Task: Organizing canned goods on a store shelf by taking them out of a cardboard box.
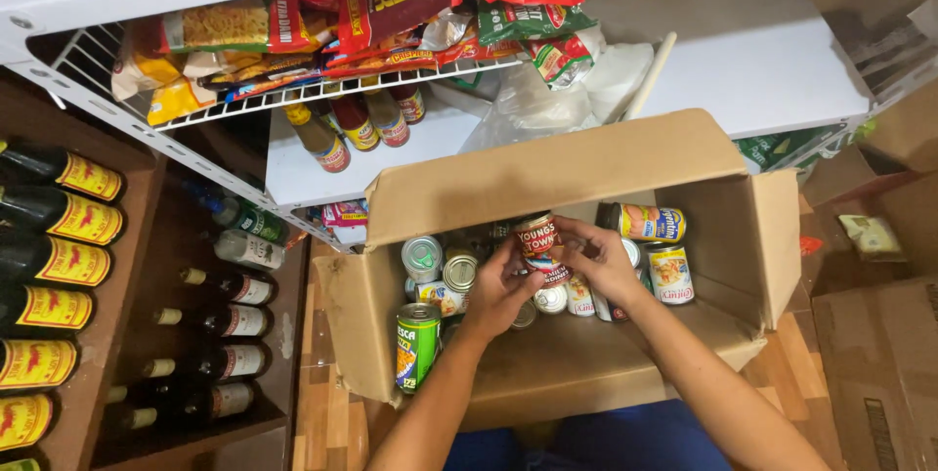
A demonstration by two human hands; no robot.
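Open brown cardboard box (547, 173), matt, rough edges. Small red-labelled metal can (538, 236): glossy paper label, shiny lid. Green-labelled tin can (417, 344) near left, bright metal top. White wire shelf (293, 95), smooth coated metal. Dark glass bottles (59, 217) far left, glossy. Crinkly plastic snack packets (391, 2), shiny.

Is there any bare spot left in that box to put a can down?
Yes: the cardboard box's bare floor along the near wall and right corner. Cans crowd the middle and back, where both hands, left hand and right hand, hold a red can.

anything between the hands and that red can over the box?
Nothing visible. The left hand and right hand both grip the red can directly, above the other cans in the open cardboard box.
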